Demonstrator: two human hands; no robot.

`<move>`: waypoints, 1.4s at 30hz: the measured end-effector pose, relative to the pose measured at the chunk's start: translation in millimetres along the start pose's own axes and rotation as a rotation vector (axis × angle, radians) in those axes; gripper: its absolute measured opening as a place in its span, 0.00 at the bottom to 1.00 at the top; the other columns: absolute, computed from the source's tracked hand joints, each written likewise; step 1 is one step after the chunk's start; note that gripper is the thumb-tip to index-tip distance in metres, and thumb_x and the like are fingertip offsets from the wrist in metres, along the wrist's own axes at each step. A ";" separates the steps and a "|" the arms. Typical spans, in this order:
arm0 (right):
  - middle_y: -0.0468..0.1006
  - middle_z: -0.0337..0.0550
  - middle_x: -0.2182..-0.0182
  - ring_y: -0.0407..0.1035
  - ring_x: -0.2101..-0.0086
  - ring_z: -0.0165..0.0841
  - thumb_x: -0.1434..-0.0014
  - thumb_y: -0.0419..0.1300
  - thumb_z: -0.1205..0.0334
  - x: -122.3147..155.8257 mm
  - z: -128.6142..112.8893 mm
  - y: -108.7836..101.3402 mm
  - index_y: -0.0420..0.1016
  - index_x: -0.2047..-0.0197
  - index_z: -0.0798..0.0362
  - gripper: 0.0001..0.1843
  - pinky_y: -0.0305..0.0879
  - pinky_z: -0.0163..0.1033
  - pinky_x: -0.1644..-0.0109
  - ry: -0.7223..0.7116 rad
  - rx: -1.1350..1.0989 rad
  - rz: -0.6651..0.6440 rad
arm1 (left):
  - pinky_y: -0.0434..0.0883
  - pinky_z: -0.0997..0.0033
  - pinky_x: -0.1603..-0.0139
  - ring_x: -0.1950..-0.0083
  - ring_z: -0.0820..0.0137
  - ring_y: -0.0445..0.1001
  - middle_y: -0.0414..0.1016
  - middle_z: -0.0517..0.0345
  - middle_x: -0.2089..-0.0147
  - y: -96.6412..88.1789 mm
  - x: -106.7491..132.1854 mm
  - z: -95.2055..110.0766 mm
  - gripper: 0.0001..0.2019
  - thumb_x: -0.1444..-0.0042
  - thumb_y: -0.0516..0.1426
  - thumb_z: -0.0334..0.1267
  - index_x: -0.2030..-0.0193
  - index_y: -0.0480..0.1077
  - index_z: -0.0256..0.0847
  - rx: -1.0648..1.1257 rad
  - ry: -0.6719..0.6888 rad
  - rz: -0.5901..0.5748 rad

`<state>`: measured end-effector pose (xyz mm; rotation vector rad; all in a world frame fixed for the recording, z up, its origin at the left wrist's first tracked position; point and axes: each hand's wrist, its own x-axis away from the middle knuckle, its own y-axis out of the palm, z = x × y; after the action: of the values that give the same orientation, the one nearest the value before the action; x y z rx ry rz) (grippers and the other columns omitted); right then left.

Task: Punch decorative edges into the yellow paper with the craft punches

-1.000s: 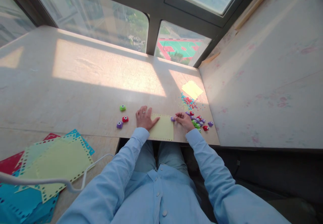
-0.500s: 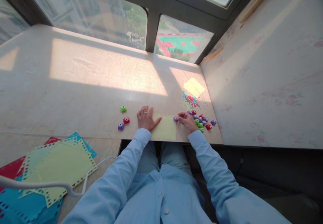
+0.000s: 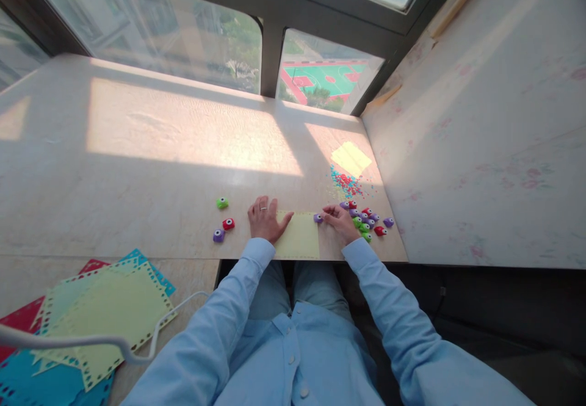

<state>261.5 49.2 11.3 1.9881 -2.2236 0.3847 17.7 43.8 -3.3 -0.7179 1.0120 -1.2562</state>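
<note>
A pale yellow sheet of paper (image 3: 300, 235) lies at the table's front edge, with small holes along its borders. My left hand (image 3: 267, 220) rests flat on its left side, fingers spread, thumb pointing across the paper. At the sheet's right edge, near the top corner, sits a small purple craft punch (image 3: 318, 218). My right hand (image 3: 339, 223) grips that punch between thumb and fingers. Just right of this hand lies a cluster of purple, red and green punches (image 3: 365, 220). Left of my left hand are a green punch (image 3: 222, 203), a red punch (image 3: 228, 224) and a purple punch (image 3: 218, 235).
Tiny red and blue paper bits (image 3: 347, 183) are heaped behind the punches, beside a yellow paper piece (image 3: 351, 159). Hole-edged colored sheets (image 3: 114, 314) are piled at lower left, with a white cable (image 3: 155, 339) over them. A papered wall (image 3: 476, 168) bounds the right.
The view has shifted slightly. My hands keep nearly the same places, the left on the paper and the right at the purple punch on its edge.
</note>
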 end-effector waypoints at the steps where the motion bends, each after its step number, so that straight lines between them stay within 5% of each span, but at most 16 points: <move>1: 0.76 0.37 0.71 0.69 0.70 0.31 0.61 0.74 0.48 0.6 0.0 0.0 0.75 0.65 0.52 0.24 0.67 0.40 0.62 -0.001 -0.003 0.009 | 0.54 0.47 0.36 0.32 0.49 0.57 0.65 0.37 0.37 -0.2 -0.1 0.2 0.29 0.40 0.51 0.60 0.42 0.69 0.39 0.002 -0.002 0.007; 31: 0.75 0.39 0.71 0.67 0.71 0.32 0.55 0.71 0.48 8.5 1.7 7.9 0.75 0.64 0.51 0.19 0.65 0.39 0.65 -0.060 0.124 0.056 | 0.51 0.45 0.35 0.32 0.46 0.56 0.64 0.33 0.37 7.6 0.9 0.1 0.31 0.40 0.53 0.56 0.38 0.65 0.35 -0.058 0.027 0.009; 42: 0.77 0.39 0.69 0.69 0.69 0.33 0.53 0.70 0.49 11.4 2.3 9.4 0.75 0.64 0.50 0.18 0.66 0.40 0.63 -0.058 0.079 0.073 | 0.53 0.46 0.36 0.32 0.50 0.56 0.65 0.38 0.37 1.6 -1.0 1.0 0.24 0.37 0.50 0.50 0.41 0.68 0.38 -0.007 -0.008 0.003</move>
<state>251.0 38.5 11.3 1.9851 -2.3570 0.4344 19.3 45.0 -4.1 -0.7260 1.0108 -1.2474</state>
